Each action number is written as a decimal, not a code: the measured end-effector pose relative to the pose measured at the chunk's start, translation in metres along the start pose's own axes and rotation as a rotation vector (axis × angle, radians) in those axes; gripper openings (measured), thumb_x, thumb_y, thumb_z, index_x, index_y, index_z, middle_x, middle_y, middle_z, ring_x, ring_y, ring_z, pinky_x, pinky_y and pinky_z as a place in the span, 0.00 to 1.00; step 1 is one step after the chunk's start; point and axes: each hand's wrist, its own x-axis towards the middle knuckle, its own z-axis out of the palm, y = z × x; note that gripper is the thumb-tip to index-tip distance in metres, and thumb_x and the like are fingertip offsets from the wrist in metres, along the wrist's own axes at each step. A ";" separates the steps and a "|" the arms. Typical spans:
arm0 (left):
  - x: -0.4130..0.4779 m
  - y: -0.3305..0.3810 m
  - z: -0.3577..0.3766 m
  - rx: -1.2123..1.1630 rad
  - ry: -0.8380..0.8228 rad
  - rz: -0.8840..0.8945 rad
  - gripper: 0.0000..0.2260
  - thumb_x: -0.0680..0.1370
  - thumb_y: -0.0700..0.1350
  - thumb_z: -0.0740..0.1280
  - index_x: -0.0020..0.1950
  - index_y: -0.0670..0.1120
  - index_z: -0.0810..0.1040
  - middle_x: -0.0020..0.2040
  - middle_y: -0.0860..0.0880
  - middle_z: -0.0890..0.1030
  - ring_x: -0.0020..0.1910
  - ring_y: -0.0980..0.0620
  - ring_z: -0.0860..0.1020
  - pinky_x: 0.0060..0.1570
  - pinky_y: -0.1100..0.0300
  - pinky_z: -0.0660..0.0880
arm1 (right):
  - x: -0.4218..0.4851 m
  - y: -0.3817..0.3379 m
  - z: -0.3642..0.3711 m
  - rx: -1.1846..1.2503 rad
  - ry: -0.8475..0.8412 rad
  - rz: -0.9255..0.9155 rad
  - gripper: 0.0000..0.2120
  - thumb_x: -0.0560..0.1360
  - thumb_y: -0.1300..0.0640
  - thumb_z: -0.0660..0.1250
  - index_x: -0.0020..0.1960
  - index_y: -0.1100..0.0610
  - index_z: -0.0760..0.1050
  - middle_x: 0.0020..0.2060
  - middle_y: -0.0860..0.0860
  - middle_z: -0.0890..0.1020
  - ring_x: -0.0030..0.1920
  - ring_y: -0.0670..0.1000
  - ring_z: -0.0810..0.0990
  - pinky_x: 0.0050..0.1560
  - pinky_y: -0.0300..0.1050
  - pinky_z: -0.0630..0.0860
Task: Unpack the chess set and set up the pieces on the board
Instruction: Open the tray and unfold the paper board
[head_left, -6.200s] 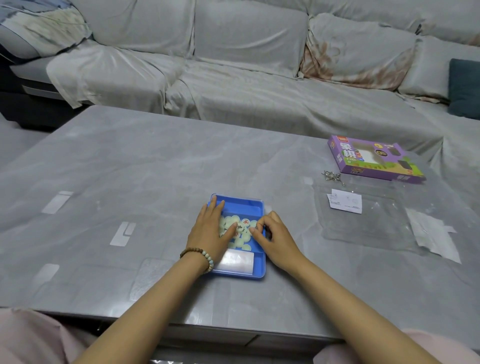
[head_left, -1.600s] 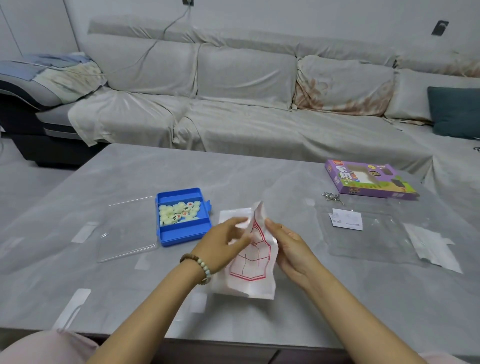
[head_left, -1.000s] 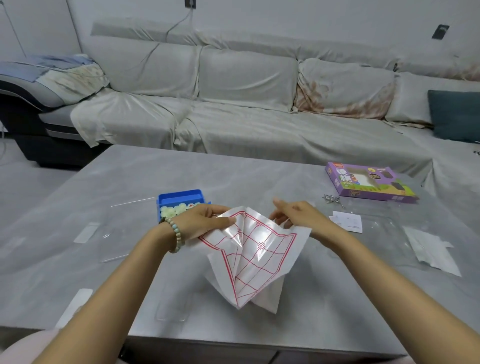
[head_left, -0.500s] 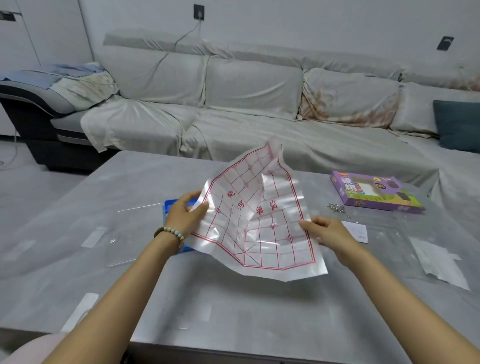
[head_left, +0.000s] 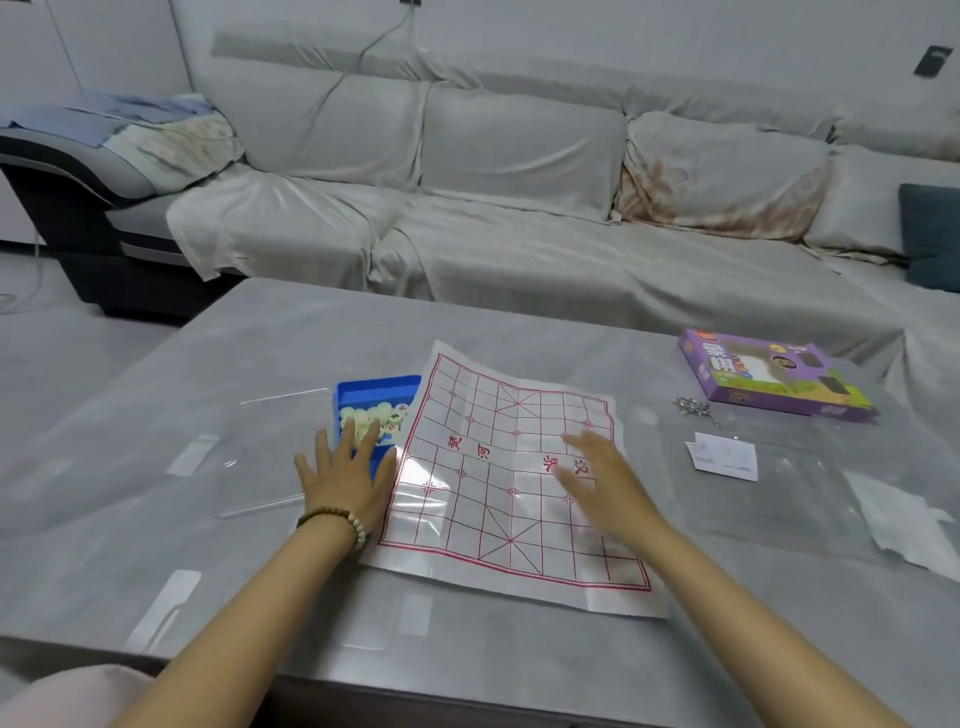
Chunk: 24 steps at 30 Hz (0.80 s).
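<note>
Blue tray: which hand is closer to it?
Left. The left hand overlaps the near end of the blue tray; the right hand is over the paper board, apart.

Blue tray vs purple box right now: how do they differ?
The blue tray is plain; the purple box is printed, with a window. The tray is open, pale round pieces showing; the box shows none. The tray sits at the left edge of the board, with the left hand over its near end; the box lies far right, apart from both. Both rest flat on the table.
</note>
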 end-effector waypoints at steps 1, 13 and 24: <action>0.001 -0.005 0.004 0.036 -0.044 0.004 0.26 0.79 0.61 0.42 0.76 0.56 0.43 0.77 0.49 0.44 0.75 0.41 0.44 0.71 0.40 0.44 | 0.000 -0.008 0.013 -0.061 -0.085 -0.015 0.24 0.79 0.43 0.57 0.73 0.47 0.60 0.76 0.47 0.56 0.76 0.50 0.53 0.74 0.50 0.52; 0.035 -0.042 0.003 0.138 -0.028 -0.003 0.23 0.80 0.60 0.43 0.75 0.61 0.42 0.77 0.54 0.43 0.76 0.44 0.45 0.71 0.40 0.49 | 0.015 -0.019 0.092 -0.354 -0.121 -0.048 0.50 0.56 0.25 0.18 0.75 0.39 0.39 0.76 0.44 0.38 0.75 0.50 0.33 0.71 0.52 0.30; 0.095 -0.121 -0.021 0.126 -0.005 -0.011 0.23 0.80 0.60 0.44 0.75 0.62 0.47 0.77 0.54 0.46 0.75 0.44 0.48 0.70 0.41 0.50 | 0.054 -0.047 0.109 -0.367 -0.145 -0.064 0.51 0.55 0.24 0.18 0.75 0.39 0.40 0.76 0.44 0.39 0.75 0.49 0.35 0.72 0.51 0.31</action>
